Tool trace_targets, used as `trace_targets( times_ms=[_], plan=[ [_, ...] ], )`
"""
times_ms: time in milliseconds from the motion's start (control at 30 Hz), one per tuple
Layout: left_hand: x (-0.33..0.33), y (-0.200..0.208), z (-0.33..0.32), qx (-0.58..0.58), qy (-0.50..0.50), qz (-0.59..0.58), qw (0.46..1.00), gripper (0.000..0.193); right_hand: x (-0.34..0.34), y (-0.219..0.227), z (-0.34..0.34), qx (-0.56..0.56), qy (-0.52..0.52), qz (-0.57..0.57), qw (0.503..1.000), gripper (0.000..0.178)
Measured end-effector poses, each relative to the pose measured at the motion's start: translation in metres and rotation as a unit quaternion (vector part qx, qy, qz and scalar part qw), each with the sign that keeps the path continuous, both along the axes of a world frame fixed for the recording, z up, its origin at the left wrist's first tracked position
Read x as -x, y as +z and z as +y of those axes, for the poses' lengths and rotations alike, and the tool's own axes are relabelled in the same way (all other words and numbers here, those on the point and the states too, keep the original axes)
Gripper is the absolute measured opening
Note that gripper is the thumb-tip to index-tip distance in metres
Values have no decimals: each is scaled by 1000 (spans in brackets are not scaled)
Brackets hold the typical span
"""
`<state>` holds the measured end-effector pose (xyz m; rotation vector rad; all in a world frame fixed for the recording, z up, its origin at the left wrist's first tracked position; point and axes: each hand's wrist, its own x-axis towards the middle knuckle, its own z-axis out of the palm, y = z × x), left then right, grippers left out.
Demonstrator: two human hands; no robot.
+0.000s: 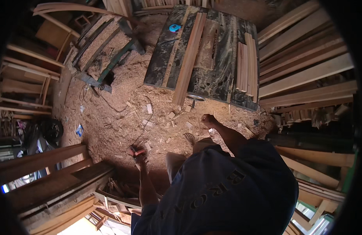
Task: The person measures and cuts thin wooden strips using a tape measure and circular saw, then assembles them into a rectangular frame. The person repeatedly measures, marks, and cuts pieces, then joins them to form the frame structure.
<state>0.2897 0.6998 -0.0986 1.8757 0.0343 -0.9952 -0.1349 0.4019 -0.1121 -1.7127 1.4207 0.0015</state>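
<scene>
My left hand (141,159) is closed round a small red-and-black power tool (136,150), held low over the shavings. A dark cord seems to run up from it along the floor. My right hand (208,121) is out in front, to the right, its fingers curled. Whether anything is inside that hand is hidden. It hovers on the near side of a dark, dusty worktable (157,72), apart from its edge. Long reddish wood strips (191,56) lie along the table and jut past its near edge.
Shorter wood strips (247,66) and a blue tape measure (174,28) rest on the table. Shavings and small offcuts (148,123) cover the floor. Stacked boards (306,80) line the right side. A green metal bar (115,62) stands at the left; beams (43,162) lie nearer.
</scene>
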Motion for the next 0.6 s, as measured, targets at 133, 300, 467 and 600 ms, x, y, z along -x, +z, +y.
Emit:
trace_targets(
  times_ms=[133, 300, 467, 600],
  plan=[
    [-91, -5, -111, -20, -86, 38, 995, 11, 78, 5, 7, -9, -197, 33, 980, 23],
    [-68, -27, -199, -138, -201, 91, 966, 41, 116, 13, 78, -38, -290, 66, 954, 27],
    [8, -39, -211, -130, -439, 150, 876, 38, 139, 33, 175, -67, -442, 141, 883, 27],
    [35, -35, -199, -173, -592, 150, 773, 28, 188, 62, 246, -31, -578, 145, 803, 26]
  ],
)
